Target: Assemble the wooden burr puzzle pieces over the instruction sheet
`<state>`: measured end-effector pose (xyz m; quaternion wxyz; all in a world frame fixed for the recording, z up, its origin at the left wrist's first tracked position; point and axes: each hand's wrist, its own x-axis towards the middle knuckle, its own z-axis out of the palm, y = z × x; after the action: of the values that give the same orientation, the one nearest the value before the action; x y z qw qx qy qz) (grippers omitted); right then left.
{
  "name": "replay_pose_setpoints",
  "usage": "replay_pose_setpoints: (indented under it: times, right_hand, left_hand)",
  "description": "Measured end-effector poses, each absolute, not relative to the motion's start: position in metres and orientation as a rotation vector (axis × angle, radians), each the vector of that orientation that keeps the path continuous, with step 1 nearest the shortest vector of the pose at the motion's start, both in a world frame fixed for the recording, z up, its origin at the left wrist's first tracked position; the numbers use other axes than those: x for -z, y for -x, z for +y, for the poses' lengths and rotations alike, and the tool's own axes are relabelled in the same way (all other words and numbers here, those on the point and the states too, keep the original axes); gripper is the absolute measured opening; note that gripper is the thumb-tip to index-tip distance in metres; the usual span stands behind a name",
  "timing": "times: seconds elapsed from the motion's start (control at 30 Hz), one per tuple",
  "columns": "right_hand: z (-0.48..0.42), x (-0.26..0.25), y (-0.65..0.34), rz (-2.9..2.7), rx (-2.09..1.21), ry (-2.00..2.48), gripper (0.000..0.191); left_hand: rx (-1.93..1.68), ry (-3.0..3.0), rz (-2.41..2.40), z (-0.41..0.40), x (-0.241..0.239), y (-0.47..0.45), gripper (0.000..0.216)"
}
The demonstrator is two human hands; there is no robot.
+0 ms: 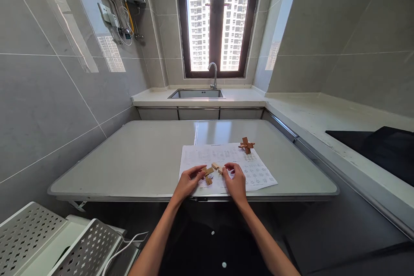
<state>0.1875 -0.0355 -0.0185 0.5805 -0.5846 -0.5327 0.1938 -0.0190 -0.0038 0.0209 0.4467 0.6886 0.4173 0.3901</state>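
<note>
Hands meet over a paper sheet (255,174) on the worktop (136,164). Left hand (187,183) and right hand (235,181) pinch small wooden blocks (213,170) between fingertips. Another wooden cross (246,145) sits farther back on the sheet.

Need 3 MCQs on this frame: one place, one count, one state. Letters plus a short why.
1. Where is the assembled wooden puzzle?
A. in the sink
B. on the sheet's far right corner
C. on the hob

2. How many printed sheets lie on the table?
A. one
B. three
C. five

3. What are the hands doing?
A. resting flat on bare table
B. both pinching wooden pieces
C. raised off the table

Answers:
1 B, it stands on the sheet, beyond the hands.
2 A, a single sheet shows on the table.
3 B, left hand and right hand grip the wooden pieces between them.
</note>
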Motion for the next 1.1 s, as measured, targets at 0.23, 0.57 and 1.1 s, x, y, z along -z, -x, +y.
replay_pose_setpoints:
  times: [0.23, 0.57, 1.1]
  right_hand:
    - [-0.023, 0.036, -0.184, -1.282, -0.315, 1.48, 0.026]
    - [-0.021, 0.034, -0.188, -1.325, -0.437, 1.393, 0.031]
    - [-0.04, 0.008, -0.188, -1.393, -0.905, 1.027, 0.036]
  left_hand:
    - [-1.002, -1.684, 1.048, -0.003, -0.021, 0.019, 0.048]
    - [-1.025, -1.683, 1.057, 0.0, -0.018, 0.018, 0.048]
    - [-1.015, -1.652, 1.018, -0.002, -0.023, 0.017, 0.046]
